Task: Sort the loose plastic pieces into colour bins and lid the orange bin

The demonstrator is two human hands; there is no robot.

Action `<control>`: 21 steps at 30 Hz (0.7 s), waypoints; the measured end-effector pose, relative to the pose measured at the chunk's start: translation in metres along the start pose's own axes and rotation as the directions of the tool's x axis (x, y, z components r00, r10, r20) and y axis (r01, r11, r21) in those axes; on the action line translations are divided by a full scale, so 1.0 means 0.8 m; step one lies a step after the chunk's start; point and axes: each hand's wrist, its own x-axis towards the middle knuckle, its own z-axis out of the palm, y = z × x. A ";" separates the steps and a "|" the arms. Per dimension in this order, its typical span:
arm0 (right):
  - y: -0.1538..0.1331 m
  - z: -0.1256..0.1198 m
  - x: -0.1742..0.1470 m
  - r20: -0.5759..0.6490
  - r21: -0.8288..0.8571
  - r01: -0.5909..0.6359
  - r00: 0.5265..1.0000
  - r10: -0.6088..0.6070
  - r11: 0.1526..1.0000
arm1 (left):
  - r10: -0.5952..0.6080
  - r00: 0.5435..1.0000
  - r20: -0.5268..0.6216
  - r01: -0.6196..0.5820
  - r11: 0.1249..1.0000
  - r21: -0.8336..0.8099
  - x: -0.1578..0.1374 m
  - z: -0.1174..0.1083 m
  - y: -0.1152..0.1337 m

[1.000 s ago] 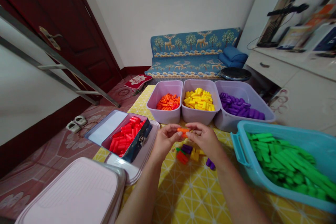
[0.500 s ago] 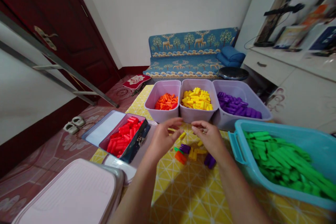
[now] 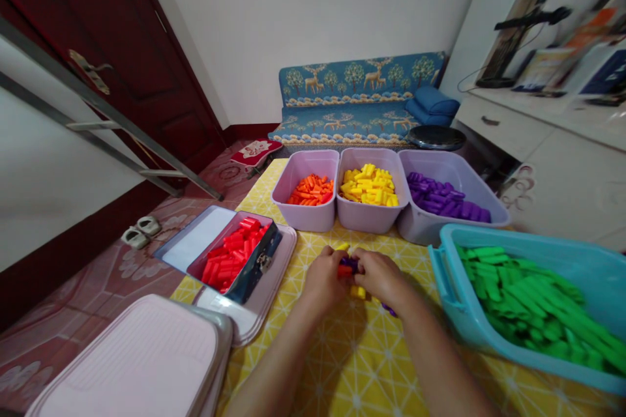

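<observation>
My left hand (image 3: 323,279) is closed around the left side of a small orange plastic block (image 3: 345,270) over the tablecloth. Close against it, my right hand (image 3: 379,275) has its fingers curled on a purple block (image 3: 349,262), which touches the orange one. Fingers hide much of both pieces, so whether they are joined is unclear. Just below the hands lies a yellow block (image 3: 358,292), and another purple block (image 3: 388,309) shows partly under my right wrist. Beyond the fingertips a yellow piece (image 3: 343,247) is partly visible.
Lilac bins hold orange pieces (image 3: 313,190), yellow pieces (image 3: 370,186) and purple pieces (image 3: 443,197) at the back. A turquoise tub (image 3: 447,273) of green pieces stands right. Left are an open tin (image 3: 264,254) of red pieces and a pale lid (image 3: 132,358).
Both hands have come down and closer together, from above the loose blocks onto them. The fingers have closed on the orange and purple blocks.
</observation>
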 end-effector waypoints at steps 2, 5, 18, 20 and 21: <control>0.001 0.003 0.005 -0.024 -0.001 -0.024 0.999 0.024 1.000 | 0.051 0.997 -0.060 -0.057 0.994 -0.094 0.004 0.004 -0.007; 0.007 0.003 0.008 -0.035 0.022 -0.038 0.999 0.039 0.999 | 0.089 0.987 -0.136 -0.123 0.955 -0.270 0.004 0.009 -0.017; 0.020 0.012 0.013 -0.107 0.252 0.005 0.994 0.023 0.968 | -0.082 0.960 -0.267 -0.078 0.839 -0.539 0.011 0.023 -0.040; 0.022 0.015 0.017 -0.146 0.276 0.000 0.988 0.042 0.961 | -0.037 0.954 -0.296 -0.114 0.871 -0.477 0.010 0.022 -0.036; 0.023 0.016 0.019 -0.165 0.286 -0.003 0.985 0.053 0.958 | -0.014 0.953 -0.301 -0.124 0.892 -0.434 0.009 0.021 -0.033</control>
